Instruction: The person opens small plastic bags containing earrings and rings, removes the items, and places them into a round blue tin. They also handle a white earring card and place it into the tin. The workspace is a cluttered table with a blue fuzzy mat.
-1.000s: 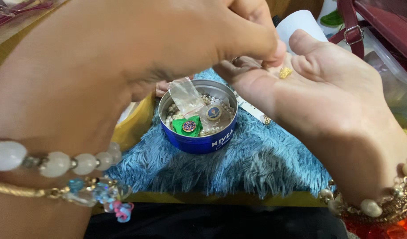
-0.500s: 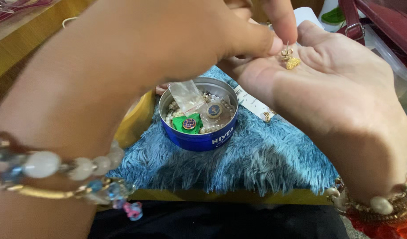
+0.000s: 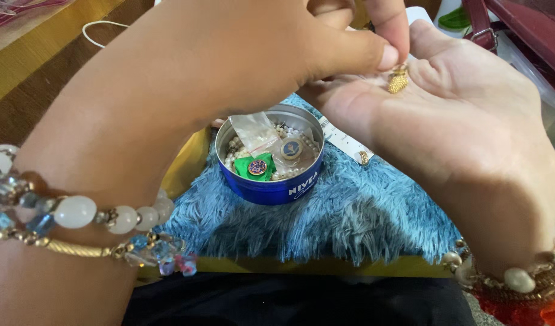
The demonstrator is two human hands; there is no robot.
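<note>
My right hand [image 3: 465, 108] is turned palm up and flat on the right, a beaded bracelet on its wrist. A small gold earring [image 3: 397, 81] rests at the base of its fingers. My left hand [image 3: 229, 66] reaches across from the left, thumb and forefinger pinched on the top of the earring. Below both hands stands a round blue tin [image 3: 277, 188] without a lid. It holds small pearls, a clear plastic bag [image 3: 253, 130], a green piece [image 3: 253, 169] and a round badge [image 3: 291, 148].
The tin stands on a blue furry cloth [image 3: 350, 223] over a yellow surface. A white strip [image 3: 341, 136] and a small gold piece [image 3: 363, 158] lie on the fur behind the tin. A red bag strap [image 3: 480, 30] is at the top right, a white cable [image 3: 102, 27] at the top left.
The earring lay loose in my right palm. My left fingers took it, lifted it slightly, and now press it down against the palm. Both hands shifted a little upward.
</note>
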